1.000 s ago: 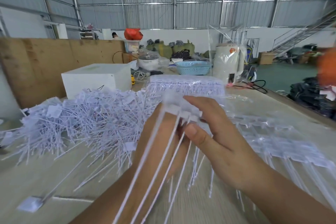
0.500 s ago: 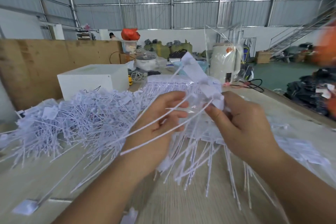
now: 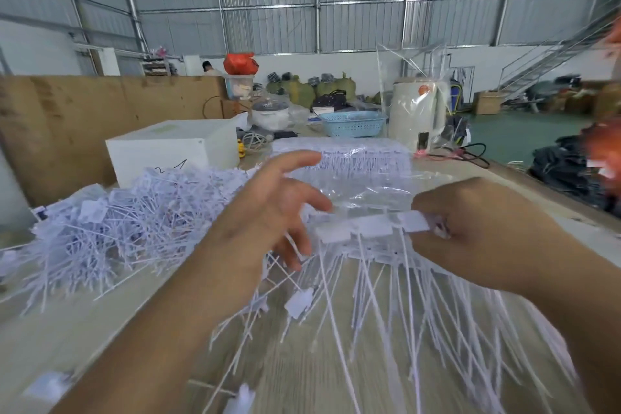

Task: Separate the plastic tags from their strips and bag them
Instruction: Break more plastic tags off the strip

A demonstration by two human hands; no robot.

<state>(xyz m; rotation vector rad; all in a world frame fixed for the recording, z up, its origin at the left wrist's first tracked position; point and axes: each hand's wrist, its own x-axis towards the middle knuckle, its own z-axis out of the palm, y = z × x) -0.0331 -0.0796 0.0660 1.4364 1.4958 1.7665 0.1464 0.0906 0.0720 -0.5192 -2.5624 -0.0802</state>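
Observation:
My right hand (image 3: 484,232) pinches one end of a strip of white plastic tags (image 3: 369,228), held level above the table with the tags' long tails hanging down. My left hand (image 3: 268,212) hovers just left of the strip, fingers spread and holding nothing. A loose tag (image 3: 299,302) drops below the strip. A big heap of separated white tags (image 3: 134,222) lies on the wooden table (image 3: 302,363) to the left. Clear plastic bags holding tag strips (image 3: 353,158) lie behind my hands.
A white box (image 3: 171,151) stands behind the heap, with a wooden board (image 3: 84,118) further back. A blue basket (image 3: 353,124), a rice cooker (image 3: 270,112) and a white kettle (image 3: 416,111) stand at the table's far end. The table's right edge runs diagonally.
My left hand let go of the tag tails and opened its fingers. My right hand moved right and lower, turning the strip level. Loose tags dropped toward the table.

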